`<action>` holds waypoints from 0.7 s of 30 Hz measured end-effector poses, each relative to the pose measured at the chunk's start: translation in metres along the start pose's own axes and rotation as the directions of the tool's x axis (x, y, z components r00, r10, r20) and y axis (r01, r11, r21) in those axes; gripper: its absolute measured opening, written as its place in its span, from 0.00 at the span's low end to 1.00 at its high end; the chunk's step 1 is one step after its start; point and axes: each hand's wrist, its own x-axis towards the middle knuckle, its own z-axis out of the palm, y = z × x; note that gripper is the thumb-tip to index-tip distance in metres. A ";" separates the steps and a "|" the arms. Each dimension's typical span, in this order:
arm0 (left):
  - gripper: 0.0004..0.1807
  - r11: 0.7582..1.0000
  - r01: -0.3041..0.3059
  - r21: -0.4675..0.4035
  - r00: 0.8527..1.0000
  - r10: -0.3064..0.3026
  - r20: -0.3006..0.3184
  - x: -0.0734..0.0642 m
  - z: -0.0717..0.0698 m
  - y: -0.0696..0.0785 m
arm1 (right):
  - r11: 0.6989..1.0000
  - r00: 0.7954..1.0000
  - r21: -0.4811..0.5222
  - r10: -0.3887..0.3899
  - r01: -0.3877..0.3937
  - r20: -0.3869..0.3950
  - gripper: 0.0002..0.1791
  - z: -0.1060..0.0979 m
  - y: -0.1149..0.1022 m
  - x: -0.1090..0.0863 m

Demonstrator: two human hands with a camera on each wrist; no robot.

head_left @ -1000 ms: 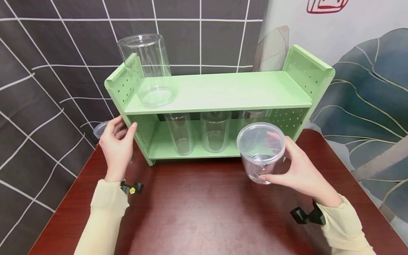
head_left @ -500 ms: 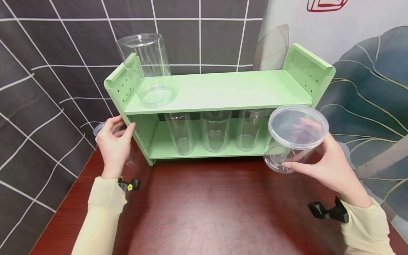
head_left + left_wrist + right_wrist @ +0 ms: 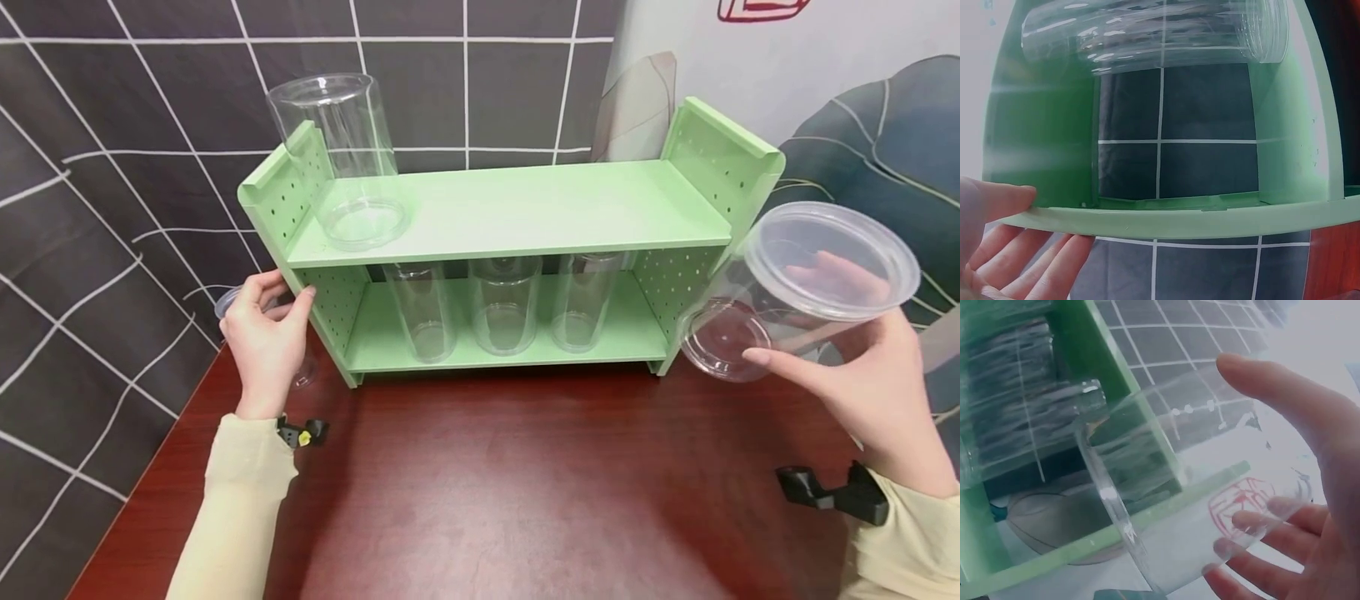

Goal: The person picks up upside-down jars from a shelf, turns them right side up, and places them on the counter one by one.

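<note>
— What is the counter (image 3: pixel 525 475) carrying?
— It is supporting the green rack (image 3: pixel 510 212). A tall clear jar (image 3: pixel 352 154) is standing at the left of the upper shelf, and three clear cylinders (image 3: pixel 506 308) are standing along the lower one.

— And the item under handling?
— The lidded tub (image 3: pixel 795 279) is hanging in the air above the counter, at the rack's right end. It is appearing to lean outward; whether that is true tilt or lens effect, I cannot tell.

— Recommended practice?
— I am judging the step in hand as carrying the tub beside the rack. I am advising a level base, a light grip, since the thin wall is looking likely to flex, and good clearance from the rack's right end. Steadying the rack lightly, without tugging it, is seeming right.

— Condition of the fingers?
— My right fingers (image 3: pixel 1285 540) are standing wide apart, about the tub's breadth, gripping its wall between thumb and fingertips. My left fingers (image 3: pixel 1063 269) are standing nearly together, pinching the rack's left end panel (image 3: pixel 1197 222), thumb inside, the others outside.
</note>
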 end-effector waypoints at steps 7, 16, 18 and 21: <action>0.18 1.000 0.015 -0.004 1.000 -0.015 -0.001 0.000 0.000 0.001 | 0.995 0.971 -0.025 0.087 -0.095 -0.223 0.54 -0.007 0.005 0.006; 0.17 1.000 0.018 0.000 1.000 -0.018 -0.002 0.000 0.001 0.001 | 0.958 0.906 -0.138 0.185 -0.253 -0.382 0.52 -0.014 0.029 0.019; 0.17 1.000 0.015 0.000 1.000 -0.015 -0.002 0.000 0.001 0.002 | 0.927 0.898 -0.200 0.226 -0.317 -0.377 0.54 -0.015 0.038 0.020; 0.17 1.000 0.010 0.001 1.000 -0.010 -0.004 0.000 0.001 0.002 | 0.885 0.883 -0.235 0.305 -0.401 -0.358 0.56 -0.016 0.054 0.022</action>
